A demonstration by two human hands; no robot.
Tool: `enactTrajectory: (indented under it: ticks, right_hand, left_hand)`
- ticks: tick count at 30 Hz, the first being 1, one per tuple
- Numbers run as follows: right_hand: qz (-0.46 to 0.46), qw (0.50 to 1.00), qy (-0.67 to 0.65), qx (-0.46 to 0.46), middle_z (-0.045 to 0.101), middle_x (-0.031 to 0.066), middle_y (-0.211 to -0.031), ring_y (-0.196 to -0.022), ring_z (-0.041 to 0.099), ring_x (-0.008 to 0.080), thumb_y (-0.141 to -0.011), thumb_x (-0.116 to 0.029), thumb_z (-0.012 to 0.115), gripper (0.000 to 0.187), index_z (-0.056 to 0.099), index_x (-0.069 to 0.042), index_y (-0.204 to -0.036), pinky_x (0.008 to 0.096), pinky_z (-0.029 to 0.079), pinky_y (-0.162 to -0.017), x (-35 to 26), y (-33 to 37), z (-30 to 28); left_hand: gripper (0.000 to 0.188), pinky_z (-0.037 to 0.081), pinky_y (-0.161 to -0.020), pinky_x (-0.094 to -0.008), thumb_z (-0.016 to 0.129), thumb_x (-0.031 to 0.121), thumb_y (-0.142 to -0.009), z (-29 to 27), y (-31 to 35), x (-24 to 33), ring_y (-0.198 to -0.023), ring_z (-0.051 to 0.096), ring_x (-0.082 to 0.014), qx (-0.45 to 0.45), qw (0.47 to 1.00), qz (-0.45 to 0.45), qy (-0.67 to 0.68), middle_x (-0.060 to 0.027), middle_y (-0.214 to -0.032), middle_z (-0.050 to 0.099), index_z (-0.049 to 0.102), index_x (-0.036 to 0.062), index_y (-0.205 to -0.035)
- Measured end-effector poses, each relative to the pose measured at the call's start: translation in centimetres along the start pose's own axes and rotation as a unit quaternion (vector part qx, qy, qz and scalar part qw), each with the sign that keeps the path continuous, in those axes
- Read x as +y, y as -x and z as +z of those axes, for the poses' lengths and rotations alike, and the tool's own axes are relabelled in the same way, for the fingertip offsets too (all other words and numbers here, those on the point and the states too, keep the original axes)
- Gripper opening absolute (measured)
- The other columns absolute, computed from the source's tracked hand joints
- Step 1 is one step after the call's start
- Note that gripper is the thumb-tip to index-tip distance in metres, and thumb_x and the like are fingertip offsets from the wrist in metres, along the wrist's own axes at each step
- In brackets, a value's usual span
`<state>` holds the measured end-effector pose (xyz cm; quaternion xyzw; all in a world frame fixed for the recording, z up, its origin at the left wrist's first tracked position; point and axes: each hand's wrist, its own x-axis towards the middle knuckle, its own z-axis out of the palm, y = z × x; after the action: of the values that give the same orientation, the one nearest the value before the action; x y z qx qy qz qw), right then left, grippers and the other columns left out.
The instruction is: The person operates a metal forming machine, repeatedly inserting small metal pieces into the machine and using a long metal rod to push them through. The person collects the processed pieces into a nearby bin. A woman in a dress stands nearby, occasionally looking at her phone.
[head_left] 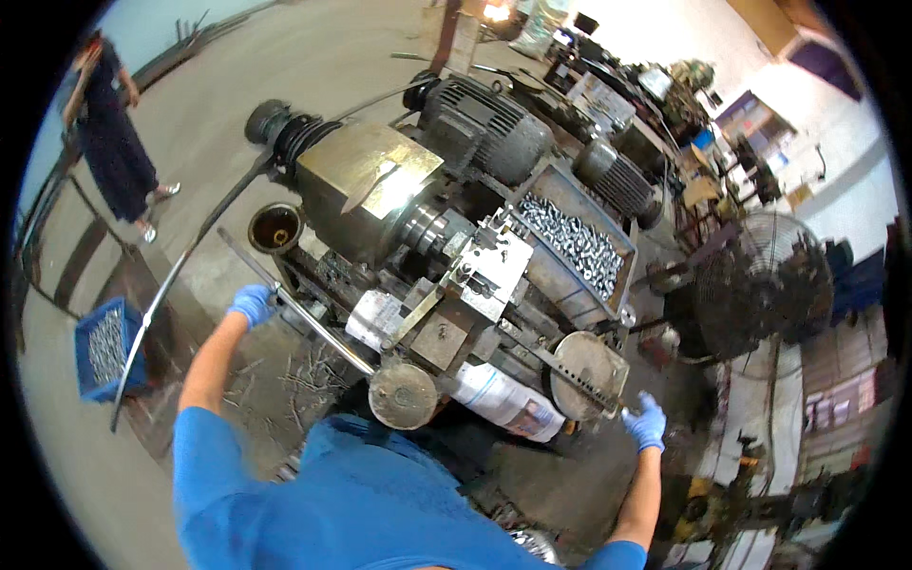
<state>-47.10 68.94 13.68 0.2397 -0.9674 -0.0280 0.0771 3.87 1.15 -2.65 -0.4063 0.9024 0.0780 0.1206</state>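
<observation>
My left hand (253, 305), in a blue glove, is closed at a long metal lever (323, 332) along the left front of a greasy machine. The lever slants from beside a round cup down to a round disc (403, 396). My right hand (647, 424), also gloved, is at the machine's right front with its fingers apart. Its fingertips are at the outer end of a dark bar with a row of holes (581, 385), which crosses a larger round plate (575, 361). Between my hands sits a bright metal tool block (494, 269), facing the spindle (425, 230).
A tray of small metal parts (573, 247) sits behind the tool block. A blue crate of similar parts (106, 350) stands at left, near a long bent bar (176, 275). Electric motors (484, 128), a large fan (760, 285) and scattered metal rods (304, 385) surround the machine. A person (109, 133) stands far left.
</observation>
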Motion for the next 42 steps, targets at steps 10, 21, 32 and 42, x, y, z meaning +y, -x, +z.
enactTrajectory:
  ticks: [10, 21, 32, 42]
  right_hand:
    - [0.265, 0.952, 0.069, -0.135, 0.064, 0.0184, -0.093, -0.091, 0.060, 0.0351, -0.067, -0.045, 0.067, 0.044, 0.064, -0.007, -0.089, 0.0426, 0.049, -0.079, 9.0, 6.8, 3.5]
    - [0.284, 0.956, -0.060, -0.035, 0.059, 0.0154, -0.054, -0.047, 0.058, 0.0341, -0.073, -0.053, 0.062, 0.045, 0.070, -0.009, -0.067, 0.0411, 0.044, -0.047, 7.2, 33.1, 2.3]
    - [0.356, 0.929, -0.031, -0.098, 0.062, 0.0211, -0.063, -0.061, 0.062, 0.0378, -0.072, -0.054, 0.061, 0.051, 0.069, -0.004, -0.070, 0.0459, 0.046, -0.055, 4.6, 34.0, 1.9]
    - [0.382, 0.917, -0.023, -0.114, 0.064, 0.0198, -0.068, -0.066, 0.063, 0.0371, -0.073, -0.054, 0.060, 0.051, 0.069, -0.003, -0.074, 0.0458, 0.048, -0.059, 3.6, 33.9, 1.3]
  left_hand:
    - [0.042, 0.044, -0.040, -0.0259, 0.055, 0.040, -0.088, -4.9, 3.6, -1.5, -0.044, 0.054, -0.0139, 0.309, 0.633, -0.242, 0.667, -0.0116, -0.066, 0.061, 0.061, -0.0006, -0.092]
    - [0.020, 0.046, -0.038, -0.0296, 0.057, 0.016, -0.083, -4.8, -1.9, 3.5, -0.042, 0.052, -0.0166, 0.401, 0.545, -0.288, 0.678, -0.0087, -0.063, 0.055, 0.044, 0.0024, -0.089]
    - [0.020, 0.045, -0.038, -0.0298, 0.058, 0.015, -0.082, -5.4, -1.2, 3.5, -0.046, 0.053, -0.0167, 0.401, 0.527, -0.276, 0.696, -0.0092, -0.065, 0.056, 0.043, 0.0017, -0.088]
    - [0.016, 0.047, -0.039, -0.0299, 0.055, 0.015, -0.084, -5.2, -1.4, 3.2, -0.043, 0.054, -0.0177, 0.406, 0.506, -0.258, 0.715, -0.0102, -0.064, 0.058, 0.048, 0.0015, -0.088]
